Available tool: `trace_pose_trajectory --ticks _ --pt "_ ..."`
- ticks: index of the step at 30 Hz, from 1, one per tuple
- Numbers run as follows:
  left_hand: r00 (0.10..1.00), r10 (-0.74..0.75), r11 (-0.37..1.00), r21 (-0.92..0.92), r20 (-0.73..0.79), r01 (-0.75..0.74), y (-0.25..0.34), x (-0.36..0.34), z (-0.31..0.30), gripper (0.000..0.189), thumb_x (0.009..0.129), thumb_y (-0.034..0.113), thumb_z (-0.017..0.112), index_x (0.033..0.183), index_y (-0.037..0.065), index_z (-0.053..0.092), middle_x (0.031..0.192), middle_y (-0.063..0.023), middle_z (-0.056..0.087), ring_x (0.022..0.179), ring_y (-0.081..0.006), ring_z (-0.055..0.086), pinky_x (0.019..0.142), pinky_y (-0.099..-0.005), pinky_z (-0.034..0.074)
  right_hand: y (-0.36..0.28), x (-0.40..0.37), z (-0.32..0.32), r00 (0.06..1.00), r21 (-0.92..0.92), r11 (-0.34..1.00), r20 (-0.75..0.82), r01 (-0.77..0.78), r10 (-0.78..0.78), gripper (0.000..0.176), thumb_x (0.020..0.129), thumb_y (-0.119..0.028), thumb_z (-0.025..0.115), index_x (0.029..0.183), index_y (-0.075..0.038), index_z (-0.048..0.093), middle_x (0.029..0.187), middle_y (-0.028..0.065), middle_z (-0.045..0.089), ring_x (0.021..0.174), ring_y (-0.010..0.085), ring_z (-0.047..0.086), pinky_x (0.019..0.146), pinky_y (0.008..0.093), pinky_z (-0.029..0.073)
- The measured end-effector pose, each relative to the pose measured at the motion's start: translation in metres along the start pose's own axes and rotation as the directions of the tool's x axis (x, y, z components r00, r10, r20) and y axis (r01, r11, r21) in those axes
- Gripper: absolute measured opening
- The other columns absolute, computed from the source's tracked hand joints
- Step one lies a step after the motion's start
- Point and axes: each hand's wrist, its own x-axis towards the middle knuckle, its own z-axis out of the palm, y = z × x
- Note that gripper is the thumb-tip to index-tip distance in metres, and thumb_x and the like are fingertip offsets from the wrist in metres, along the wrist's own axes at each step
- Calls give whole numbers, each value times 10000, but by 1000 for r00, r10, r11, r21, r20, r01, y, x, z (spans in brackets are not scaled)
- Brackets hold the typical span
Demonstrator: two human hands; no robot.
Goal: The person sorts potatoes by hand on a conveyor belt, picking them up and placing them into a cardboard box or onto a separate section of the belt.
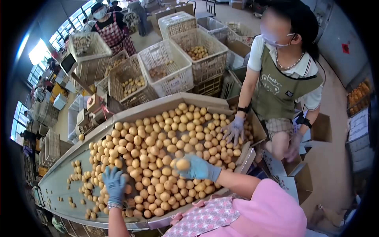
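My right hand (197, 168), in a blue glove, holds a round tan fruit (182, 164) at its fingertips, over the middle of a wide heap. My left hand (113, 185), gloved in the same blue, is palm down with fingers apart at the left side of the heap, close against several fruits. The heap of round tan fruit (154, 158), potato-like in look, covers much of a grey-green sorting belt (59, 181). Across from me, a co-worker's hand (235, 129) in a pale purple glove rests on fruit at the right end.
A wooden side board (169, 102) edges the belt. Beyond it stand white plastic crates (169, 77) partly filled with fruit. The co-worker (284, 79) sits at the right beside open cardboard boxes (300, 185). Another person (112, 31) stands behind the crates.
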Motion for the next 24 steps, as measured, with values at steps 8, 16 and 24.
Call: trace_pose_trajectory --ticks 8,16,24 --pt "816 -562 705 439 -134 558 -106 -12 -9 465 986 214 637 1433 90 605 1583 -203 497 1512 -450 406 1228 -570 344 32 -23 -63 993 -538 838 116 92 -34 384 1117 -333 570 1355 -33 601 1310 183 691 1144 323 724 931 383 661" --pt "997 58 935 -347 -42 -69 147 11 -62 499 846 152 747 1331 119 632 1491 -212 514 1446 -530 403 1183 -647 361 -368 138 -129 678 162 755 -586 635 -443 659 1121 -551 466 1569 -69 443 1370 262 648 1178 375 705 1018 490 619" --pt "903 423 782 -534 77 -321 227 -47 -45 470 872 234 777 1323 134 687 1422 -152 591 1410 -447 486 1190 -624 345 -98 -110 -144 463 -744 611 -456 270 -760 380 1151 -223 504 1462 -27 603 1332 83 705 1183 211 695 1011 346 558"
